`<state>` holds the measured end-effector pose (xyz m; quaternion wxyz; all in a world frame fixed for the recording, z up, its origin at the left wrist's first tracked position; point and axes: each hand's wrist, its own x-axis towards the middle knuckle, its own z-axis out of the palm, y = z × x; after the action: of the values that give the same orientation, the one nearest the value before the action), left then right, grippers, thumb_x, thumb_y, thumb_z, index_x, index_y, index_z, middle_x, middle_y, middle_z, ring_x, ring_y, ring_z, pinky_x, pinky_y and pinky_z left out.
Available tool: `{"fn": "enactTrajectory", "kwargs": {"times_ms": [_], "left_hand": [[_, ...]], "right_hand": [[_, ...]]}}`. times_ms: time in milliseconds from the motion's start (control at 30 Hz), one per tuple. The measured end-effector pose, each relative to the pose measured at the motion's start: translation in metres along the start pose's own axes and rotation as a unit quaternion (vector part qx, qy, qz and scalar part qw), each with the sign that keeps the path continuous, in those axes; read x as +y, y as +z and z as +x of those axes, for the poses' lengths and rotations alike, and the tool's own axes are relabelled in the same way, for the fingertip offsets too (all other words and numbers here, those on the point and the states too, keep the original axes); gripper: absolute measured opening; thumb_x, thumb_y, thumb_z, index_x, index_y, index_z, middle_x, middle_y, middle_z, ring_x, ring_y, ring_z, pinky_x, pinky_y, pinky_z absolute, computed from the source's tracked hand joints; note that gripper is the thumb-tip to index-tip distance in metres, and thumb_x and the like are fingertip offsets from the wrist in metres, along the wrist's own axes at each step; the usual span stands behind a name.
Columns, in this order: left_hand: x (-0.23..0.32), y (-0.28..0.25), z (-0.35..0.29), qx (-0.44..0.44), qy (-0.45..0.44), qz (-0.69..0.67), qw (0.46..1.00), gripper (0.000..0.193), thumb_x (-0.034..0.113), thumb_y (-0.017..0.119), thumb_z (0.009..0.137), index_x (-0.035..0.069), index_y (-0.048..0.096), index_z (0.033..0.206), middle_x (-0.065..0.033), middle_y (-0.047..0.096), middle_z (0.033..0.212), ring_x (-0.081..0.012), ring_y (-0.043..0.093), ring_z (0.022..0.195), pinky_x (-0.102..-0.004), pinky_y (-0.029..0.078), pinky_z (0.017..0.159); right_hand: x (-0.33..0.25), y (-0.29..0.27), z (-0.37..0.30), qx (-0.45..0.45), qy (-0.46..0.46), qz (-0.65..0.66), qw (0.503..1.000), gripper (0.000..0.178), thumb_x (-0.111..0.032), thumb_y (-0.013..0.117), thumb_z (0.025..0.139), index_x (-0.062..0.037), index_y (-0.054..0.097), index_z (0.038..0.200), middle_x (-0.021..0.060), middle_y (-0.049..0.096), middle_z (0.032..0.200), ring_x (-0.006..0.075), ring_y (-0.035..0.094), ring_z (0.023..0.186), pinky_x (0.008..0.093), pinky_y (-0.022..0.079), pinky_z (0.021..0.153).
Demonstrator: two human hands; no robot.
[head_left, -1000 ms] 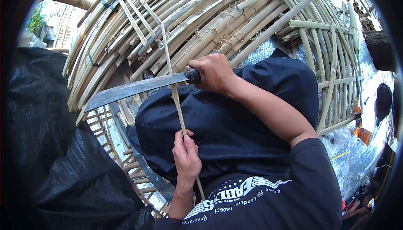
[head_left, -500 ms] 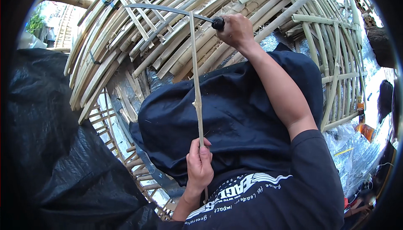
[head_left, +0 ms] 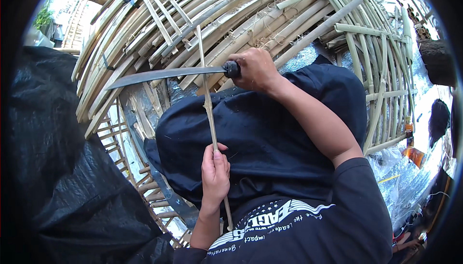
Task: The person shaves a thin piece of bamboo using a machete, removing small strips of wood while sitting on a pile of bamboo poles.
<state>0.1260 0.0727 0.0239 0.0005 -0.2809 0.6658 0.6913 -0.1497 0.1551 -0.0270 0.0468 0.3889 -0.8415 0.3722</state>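
My left hand (head_left: 215, 173) is closed round a thin bamboo strip (head_left: 208, 101), which runs away from me over my dark-covered lap; its near end shows below the hand by my shirt. My right hand (head_left: 257, 69) grips the black handle of a long machete (head_left: 166, 74). The blade points left and crosses the strip in its far half, beyond a knobby node. From this view I cannot tell how deeply the edge touches the strip. The far end of the strip lies over the stacked bamboo.
Long split bamboo pieces (head_left: 270, 20) are piled in a curve ahead. A bamboo lattice (head_left: 381, 66) stands at the right, near a small bottle (head_left: 409, 131). Black sheeting (head_left: 72, 158) covers the left side, beside a ladder-like bamboo frame (head_left: 115, 138). Part of another person shows at lower right.
The machete has come toward me and left along the strip, from its far tip to nearer the node. My left hand and the strip have shifted slightly left and away.
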Motion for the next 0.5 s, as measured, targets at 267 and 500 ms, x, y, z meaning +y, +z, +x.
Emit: {"fn": "enactTrajectory", "kwargs": {"times_ms": [267, 500], "left_hand": [[-0.002, 0.001, -0.003, 0.055, 0.015, 0.080, 0.995, 0.024, 0.024, 0.043, 0.111, 0.003, 0.052, 0.105, 0.0055, 0.038, 0.061, -0.0009, 0.033, 0.049, -0.0240, 0.023, 0.045], [-0.015, 0.008, -0.019, 0.004, 0.024, 0.115, 0.993, 0.021, 0.022, 0.039, 0.112, 0.004, 0.048, 0.108, 0.0080, 0.033, 0.062, 0.0015, 0.027, 0.047, -0.0197, 0.023, 0.043]], "right_hand": [[-0.012, 0.011, -0.010, -0.044, -0.063, -0.022, 0.997, 0.021, -0.024, 0.076, 0.066, -0.0138, 0.071, 0.084, 0.0144, 0.066, 0.065, 0.0365, 0.068, 0.065, 0.0490, 0.054, 0.060], [0.034, 0.001, 0.018, 0.025, 0.005, -0.098, 0.995, 0.009, -0.021, 0.069, 0.072, -0.0137, 0.069, 0.076, 0.0155, 0.066, 0.067, 0.0374, 0.068, 0.065, 0.0499, 0.053, 0.061]]}}
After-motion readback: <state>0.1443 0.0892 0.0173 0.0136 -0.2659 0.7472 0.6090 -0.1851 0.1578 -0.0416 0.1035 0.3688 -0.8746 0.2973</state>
